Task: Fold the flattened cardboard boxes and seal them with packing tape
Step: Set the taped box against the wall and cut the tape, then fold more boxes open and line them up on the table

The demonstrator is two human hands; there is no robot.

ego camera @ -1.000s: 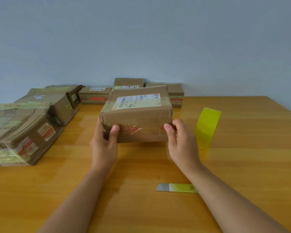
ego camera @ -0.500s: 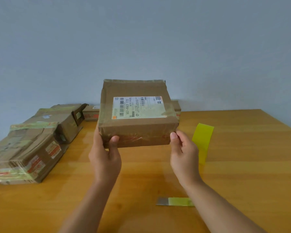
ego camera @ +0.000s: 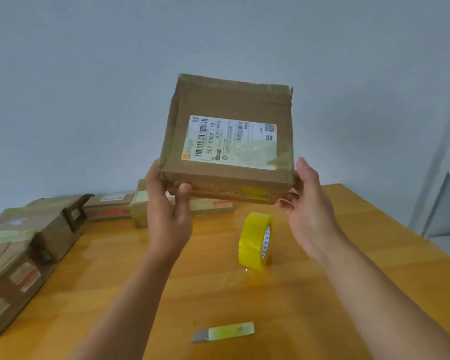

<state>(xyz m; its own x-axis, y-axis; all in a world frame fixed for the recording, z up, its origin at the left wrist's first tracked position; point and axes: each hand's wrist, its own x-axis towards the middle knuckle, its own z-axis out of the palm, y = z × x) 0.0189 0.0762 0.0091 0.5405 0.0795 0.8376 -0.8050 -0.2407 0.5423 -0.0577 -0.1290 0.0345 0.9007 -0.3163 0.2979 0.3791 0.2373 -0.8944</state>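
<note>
We hold the brown cardboard box with the white shipping label (ego camera: 229, 141) up in the air above the orange wooden table (ego camera: 348, 255), its labelled face tilted toward us and its long edges running left to right between our hands. Our left hand (ego camera: 166, 216) grips the lower left corner, thumb curled over the near edge and fingers hidden behind the cardboard. Our right hand (ego camera: 307, 201) cups the lower right corner, fingertips tucked under the bottom edge and the palm lying along the right side, so it supports more than it clamps. The near edge of the box already carries a strip of tape, yellowish at its right end, and we judge this box folded and sealed on at least that seam; the far side we cannot see. The relation that matters next is downward and slightly right: the upright yellow roll of packing tape (ego camera: 256, 242) stands on the table directly beneath the box's right half, nearer our right hand than our left, well apart from both. A small cutter with a pale green handle (ego camera: 224, 332) lies closer to us on the table. To the left sits a stack of taped brown boxes (ego camera: 24, 255), with more boxes along the wall (ego camera: 109, 206) behind our left hand.
</note>
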